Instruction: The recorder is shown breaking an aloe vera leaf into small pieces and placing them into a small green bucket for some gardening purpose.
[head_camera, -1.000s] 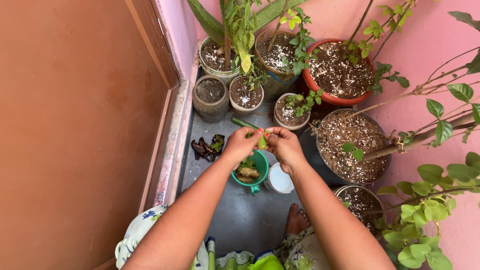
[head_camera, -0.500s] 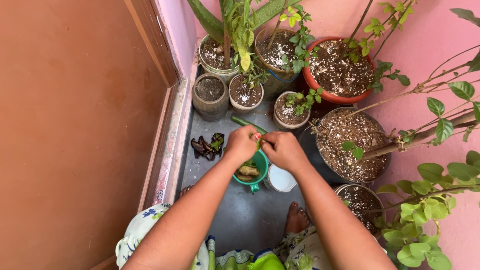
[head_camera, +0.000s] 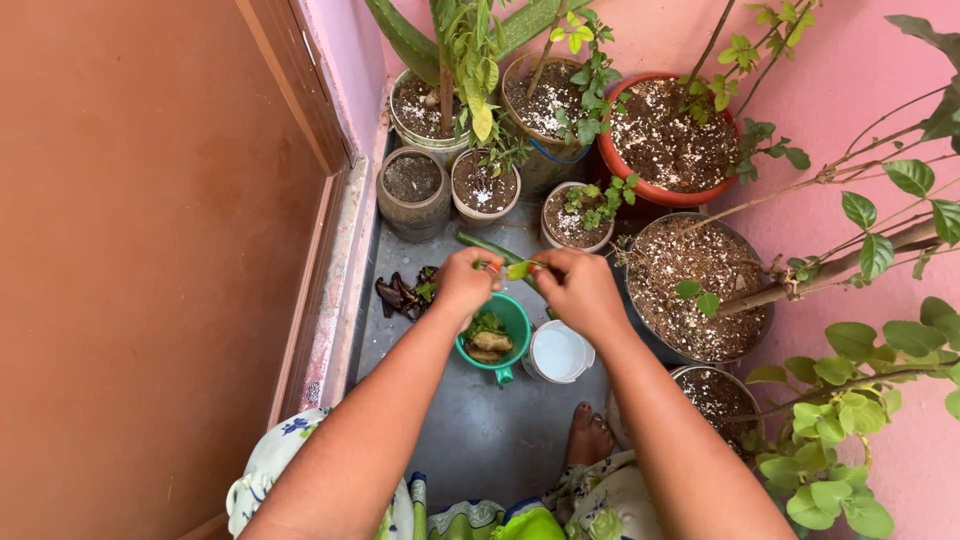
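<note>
My left hand and my right hand pinch the two ends of a small green leaf piece between their fingertips, held above the floor. Right under them stands a green cup with leaf scraps and brownish peel inside. A white round container sits just to the right of the cup. A long green aloe leaf lies on the floor behind my hands.
Several soil-filled pots crowd the back and right: a grey pot, an orange-red pot, a large dark pot. Dark wilted scraps lie left of the cup. A brown door on the left, pink wall on the right, my foot below.
My hands have moved slightly apart and up, stretching the leaf piece between them. The view shifted a little; cup and container stay in place.
</note>
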